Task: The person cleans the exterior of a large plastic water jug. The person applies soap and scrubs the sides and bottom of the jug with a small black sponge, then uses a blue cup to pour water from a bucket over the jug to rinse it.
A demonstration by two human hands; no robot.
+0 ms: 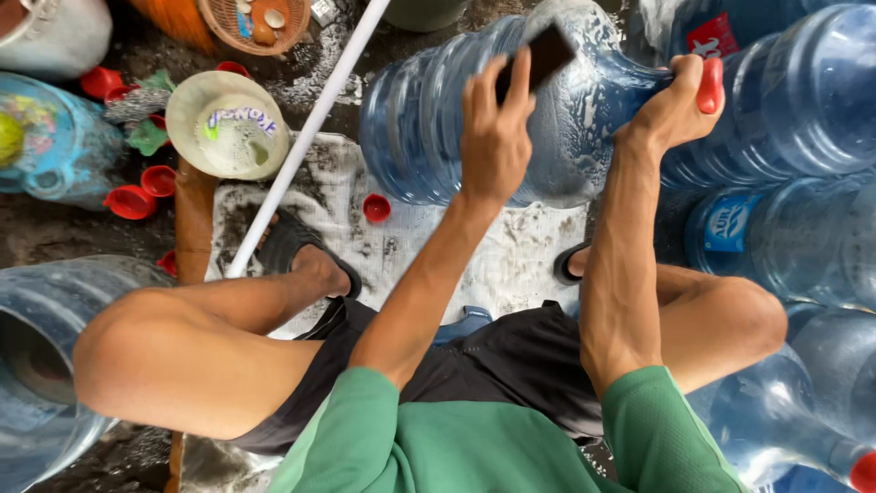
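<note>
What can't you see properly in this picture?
- Head view: the red cap on the big blue bottle is mostly covered by the right hand.
- The dark flat scrubber is partly behind the left hand; its kind is unclear.
- The woven basket is cut off by the top edge.

Soft, even daylight; edges warped.

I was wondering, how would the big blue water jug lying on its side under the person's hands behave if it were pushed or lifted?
The water jug lies on its round side, so it would probably roll if the right hand released its neck. Suds coat it, so it is likely slippery. It looks empty, hence probably light for its size. The left hand presses a dark pad on it.
</note>
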